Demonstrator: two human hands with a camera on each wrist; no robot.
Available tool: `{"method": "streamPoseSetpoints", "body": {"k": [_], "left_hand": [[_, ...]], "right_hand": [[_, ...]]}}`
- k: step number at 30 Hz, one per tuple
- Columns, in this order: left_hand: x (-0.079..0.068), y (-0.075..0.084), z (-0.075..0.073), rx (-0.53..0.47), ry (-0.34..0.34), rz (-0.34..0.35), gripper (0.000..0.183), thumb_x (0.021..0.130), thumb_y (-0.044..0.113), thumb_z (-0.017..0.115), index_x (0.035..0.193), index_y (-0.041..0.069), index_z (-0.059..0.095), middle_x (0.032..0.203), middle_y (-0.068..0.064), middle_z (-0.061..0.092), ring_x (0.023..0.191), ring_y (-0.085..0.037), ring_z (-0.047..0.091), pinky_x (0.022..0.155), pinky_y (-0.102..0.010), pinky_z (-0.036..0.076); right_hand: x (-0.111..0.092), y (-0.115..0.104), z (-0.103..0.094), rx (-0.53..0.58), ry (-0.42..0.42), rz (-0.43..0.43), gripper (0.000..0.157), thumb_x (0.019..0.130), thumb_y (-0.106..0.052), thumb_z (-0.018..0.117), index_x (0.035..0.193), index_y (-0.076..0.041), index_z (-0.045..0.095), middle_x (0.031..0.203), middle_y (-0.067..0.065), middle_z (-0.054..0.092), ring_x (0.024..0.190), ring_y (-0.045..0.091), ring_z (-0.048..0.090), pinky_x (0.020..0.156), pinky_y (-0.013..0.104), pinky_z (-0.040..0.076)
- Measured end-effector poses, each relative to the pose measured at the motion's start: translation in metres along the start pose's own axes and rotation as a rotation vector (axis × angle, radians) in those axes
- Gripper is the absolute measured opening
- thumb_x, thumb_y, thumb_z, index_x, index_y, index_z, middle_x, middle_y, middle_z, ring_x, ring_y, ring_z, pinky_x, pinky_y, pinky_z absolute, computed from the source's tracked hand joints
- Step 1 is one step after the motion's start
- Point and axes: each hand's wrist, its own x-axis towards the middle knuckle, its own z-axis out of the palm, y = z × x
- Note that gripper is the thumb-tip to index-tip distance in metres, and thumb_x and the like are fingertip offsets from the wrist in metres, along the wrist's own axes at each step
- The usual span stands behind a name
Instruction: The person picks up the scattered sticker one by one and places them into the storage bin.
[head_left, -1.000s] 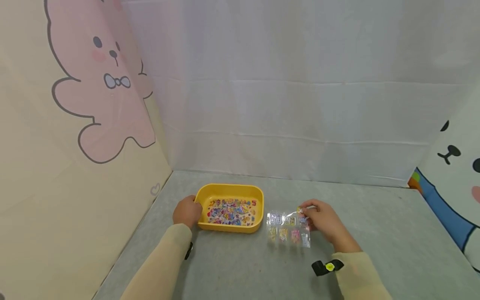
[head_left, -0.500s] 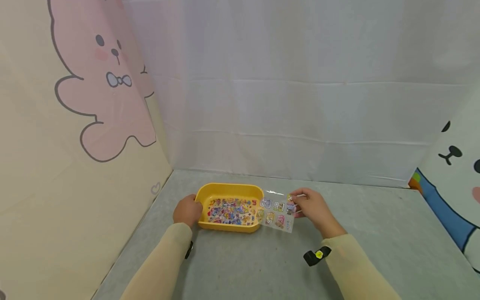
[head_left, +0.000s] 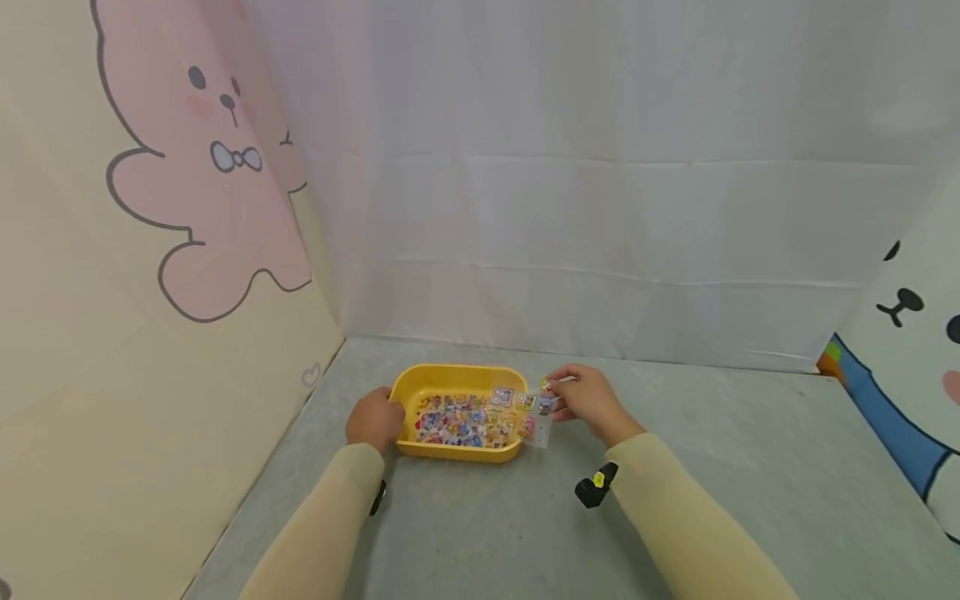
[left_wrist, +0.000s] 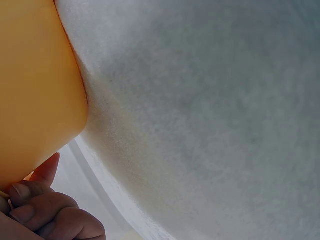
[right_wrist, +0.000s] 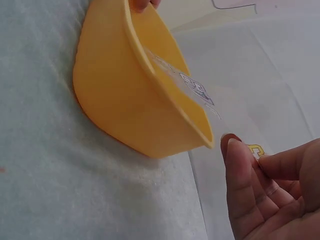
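Note:
My left hand (head_left: 374,420) grips the left end of a yellow plastic tray (head_left: 459,452); in the left wrist view its curled fingers (left_wrist: 62,207) lie at the rim. Many small colourful stickers (head_left: 450,425) cover the tray's floor. Between thumb and fingers, my right hand (head_left: 588,403) pinches the corner of a clear sticker sheet (head_left: 536,432) with rows of printed pictures. Much of this sheet overlaps the tray's right side in the head view. The right wrist view shows the sheet (right_wrist: 196,90) above the rim, with a yellow-outlined print at the pinching fingertips.
A grey cloth-covered table (head_left: 480,533) lies under everything. Behind it hangs a white curtain (head_left: 585,250). A cream wall with a pink bear print (head_left: 225,208) bounds the left side, and a white bear print (head_left: 915,375) is at the right.
My right hand has moved left and slightly away from me, carrying the sticker sheet from beside the tray to over its right part. The left hand and tray have stayed put.

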Motion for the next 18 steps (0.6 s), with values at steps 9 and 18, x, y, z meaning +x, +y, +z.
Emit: {"method": "streamPoseSetpoints", "body": {"k": [9,18], "left_hand": [[0.002,0.001,0.001,0.004,0.005,0.0,0.046,0.09,0.02,0.044,0.132,0.003,0.051,0.119,-0.016,0.059,0.093,-0.029,0.055,0.086,-0.051,0.043],[-0.001,0.001,0.0,-0.006,-0.006,-0.012,0.047,0.09,0.02,0.044,0.133,0.002,0.049,0.123,-0.018,0.057,0.098,-0.03,0.054,0.09,-0.052,0.041]], "right_hand": [[0.008,-0.014,0.026,-0.026,-0.022,-0.01,0.018,0.093,-0.013,0.053,0.107,-0.007,0.063,0.09,0.011,0.066,0.066,0.022,0.062,0.065,0.044,0.054],[0.007,-0.018,0.06,-0.056,-0.022,-0.047,0.016,0.094,-0.013,0.052,0.107,-0.008,0.061,0.087,0.01,0.064,0.064,0.026,0.063,0.064,0.042,0.054]]}}
